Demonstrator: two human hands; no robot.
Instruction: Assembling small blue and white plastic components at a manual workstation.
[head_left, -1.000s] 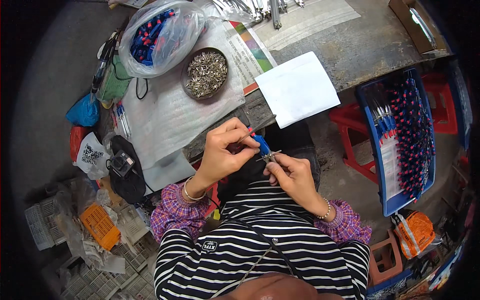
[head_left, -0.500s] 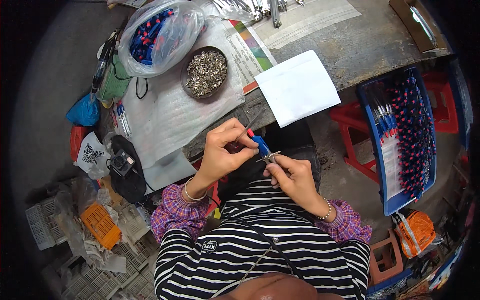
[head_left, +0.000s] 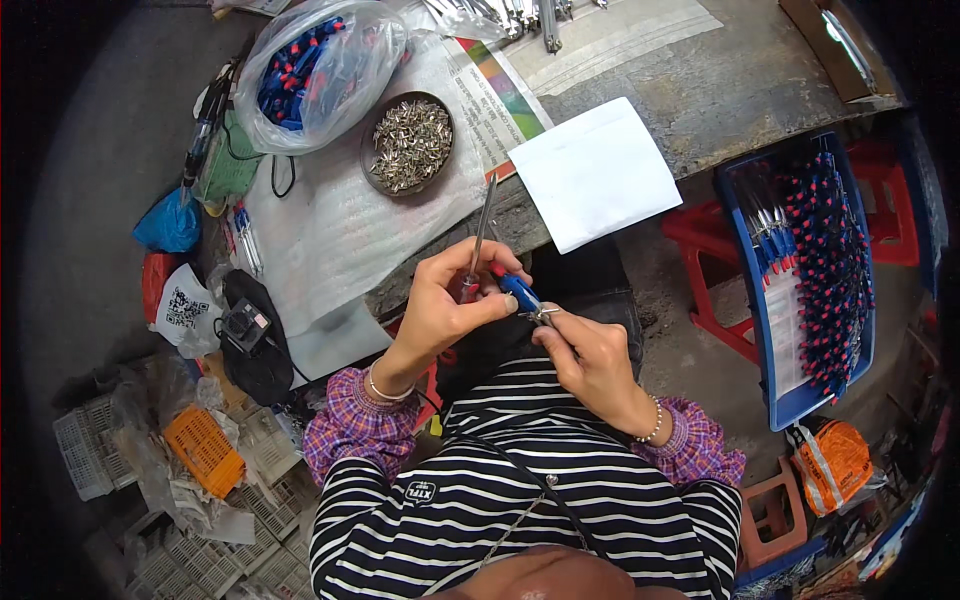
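Observation:
My left hand is closed around a screwdriver whose metal shaft points up toward the bench; its dark red handle is partly hidden in the fingers. The same hand's thumb and fingers also grip the handle of a small blue-handled metal tool with a red end. At the tool's metal end, with short crosswise metal pieces, my right hand pinches it between thumb and fingers. Both hands are held over my lap, just off the bench's front edge. The exact kind of tool cannot be made out.
On the bench are a bowl of small metal pins, a plastic bag of blue and red handles and a white sheet. A blue tray of similar tools sits at right by red stools.
The screwdriver has swung from slanting across the blue handle to nearly upright. My left fingers have shifted on the handle; my right hand has barely moved.

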